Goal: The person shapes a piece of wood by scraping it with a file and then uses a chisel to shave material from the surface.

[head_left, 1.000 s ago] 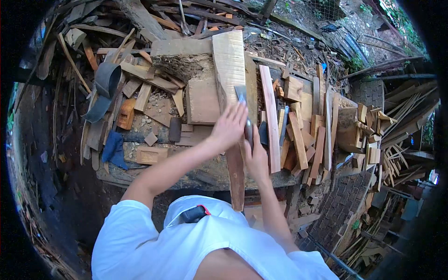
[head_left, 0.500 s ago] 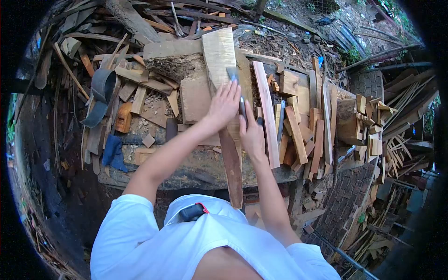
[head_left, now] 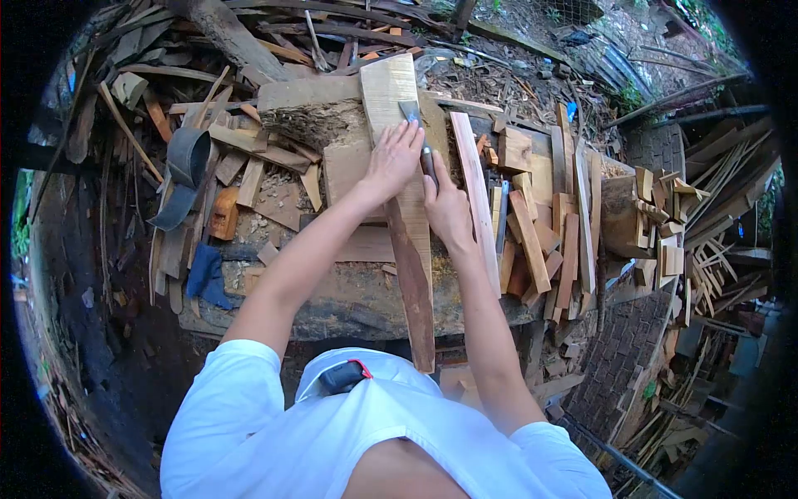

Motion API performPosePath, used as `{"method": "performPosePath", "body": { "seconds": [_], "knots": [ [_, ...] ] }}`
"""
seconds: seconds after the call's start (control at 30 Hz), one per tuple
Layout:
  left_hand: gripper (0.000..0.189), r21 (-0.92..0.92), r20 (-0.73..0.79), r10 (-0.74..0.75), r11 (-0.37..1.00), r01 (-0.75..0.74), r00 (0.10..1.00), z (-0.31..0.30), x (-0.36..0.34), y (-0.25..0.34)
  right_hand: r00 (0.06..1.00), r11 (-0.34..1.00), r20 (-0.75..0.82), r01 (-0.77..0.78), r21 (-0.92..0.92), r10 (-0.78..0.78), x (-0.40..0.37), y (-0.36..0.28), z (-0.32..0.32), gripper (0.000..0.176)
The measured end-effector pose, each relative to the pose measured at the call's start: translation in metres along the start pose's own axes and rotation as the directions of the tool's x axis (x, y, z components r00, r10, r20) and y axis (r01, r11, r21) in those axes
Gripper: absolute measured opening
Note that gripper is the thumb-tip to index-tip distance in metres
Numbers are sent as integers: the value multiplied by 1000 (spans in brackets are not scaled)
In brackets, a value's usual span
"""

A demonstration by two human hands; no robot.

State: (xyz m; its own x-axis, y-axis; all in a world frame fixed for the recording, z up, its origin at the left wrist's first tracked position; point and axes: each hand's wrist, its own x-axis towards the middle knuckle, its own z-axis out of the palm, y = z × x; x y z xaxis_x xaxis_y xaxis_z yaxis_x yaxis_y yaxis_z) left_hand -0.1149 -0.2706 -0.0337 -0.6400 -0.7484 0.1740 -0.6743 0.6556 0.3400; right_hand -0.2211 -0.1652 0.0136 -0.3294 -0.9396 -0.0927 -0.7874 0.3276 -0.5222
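Observation:
A long, tapered board (head_left: 386,87) lies lengthwise before me, its wide pale end far off and its narrow end reaching toward my lap. My right hand (head_left: 450,214) is wrapped around the dark handle of a chisel (head_left: 409,110), whose broad metal blade points away over the board's right side. My left hand (head_left: 392,163) rests on the board with fingers stretched forward, the fingertips at the chisel's blade. Its thumb is hidden. Under the board are thick wood blocks (head_left: 347,179).
The low workbench (head_left: 349,291) carries many offcuts. A pale plank (head_left: 474,195) lies just right of my right hand, with a blue-edged tool (head_left: 502,216) beyond it. Left are an orange wood block (head_left: 224,214), a curled grey strip (head_left: 184,158) and blue cloth (head_left: 206,276).
Both hands and the chisel have slid away from my body along the board. The chisel's blade is now nearer the wide far end, while the board stays almost in place.

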Motion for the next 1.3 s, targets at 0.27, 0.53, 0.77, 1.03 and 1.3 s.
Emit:
{"method": "performPosePath", "body": {
  "seconds": [0.27,0.53,0.77,1.03,1.3],
  "knots": [
    [56,-38,3,83,996,-83,997,-8,-70,30,980,994,168,-108,20,104,-77,5,-17,55],
    [64,-35,-5,-47,998,46,999,0,12,-23,999,999,33,-18,-26,19,31,-7,10,54],
    [64,-33,5,-4,999,4,1000,-6,-38,0,988,998,135,-70,5,69,-31,-5,-7,55],
    [62,-15,-68,-41,999,40,997,-6,0,-25,998,999,56,-4,-45,7,21,-14,10,53],
    [63,0,-24,-23,1000,23,999,-15,-46,-5,994,1000,112,3,-11,-2,-30,-15,-1,56]
  ]
}}
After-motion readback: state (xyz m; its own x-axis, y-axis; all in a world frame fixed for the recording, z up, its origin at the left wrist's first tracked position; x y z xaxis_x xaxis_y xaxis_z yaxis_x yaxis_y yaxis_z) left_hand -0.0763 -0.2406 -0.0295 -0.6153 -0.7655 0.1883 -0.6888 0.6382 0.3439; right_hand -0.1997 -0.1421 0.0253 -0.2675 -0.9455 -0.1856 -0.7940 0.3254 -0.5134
